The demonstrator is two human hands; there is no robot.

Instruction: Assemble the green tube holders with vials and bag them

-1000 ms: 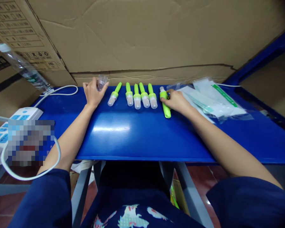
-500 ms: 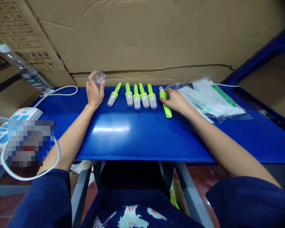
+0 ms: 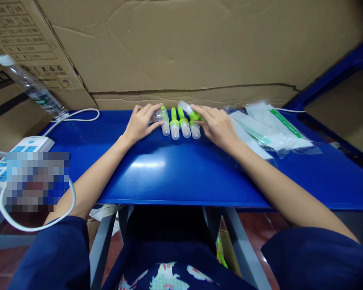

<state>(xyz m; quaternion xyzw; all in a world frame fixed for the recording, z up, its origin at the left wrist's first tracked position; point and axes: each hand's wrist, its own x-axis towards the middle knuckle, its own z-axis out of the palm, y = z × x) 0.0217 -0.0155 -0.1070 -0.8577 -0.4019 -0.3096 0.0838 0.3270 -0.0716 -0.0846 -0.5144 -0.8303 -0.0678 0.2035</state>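
Left hand (image 3: 140, 124) is gripping a clear cap (image 3: 158, 117), right hand (image 3: 216, 124) pinching a green pen (image 3: 195, 116), both by the capped pens (image 3: 175, 130) on the tabletop (image 3: 175, 177). Seems like bringing-together; next move needs careful lining-up.

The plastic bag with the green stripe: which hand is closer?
Right. The right hand is just left of the plastic bag; the left hand is farther left, at the far end of the green-handled things.

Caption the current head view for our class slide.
Over a blue table, the left hand holds a clear plastic cup, the right hand a clear-tipped lime-green plastic tube.
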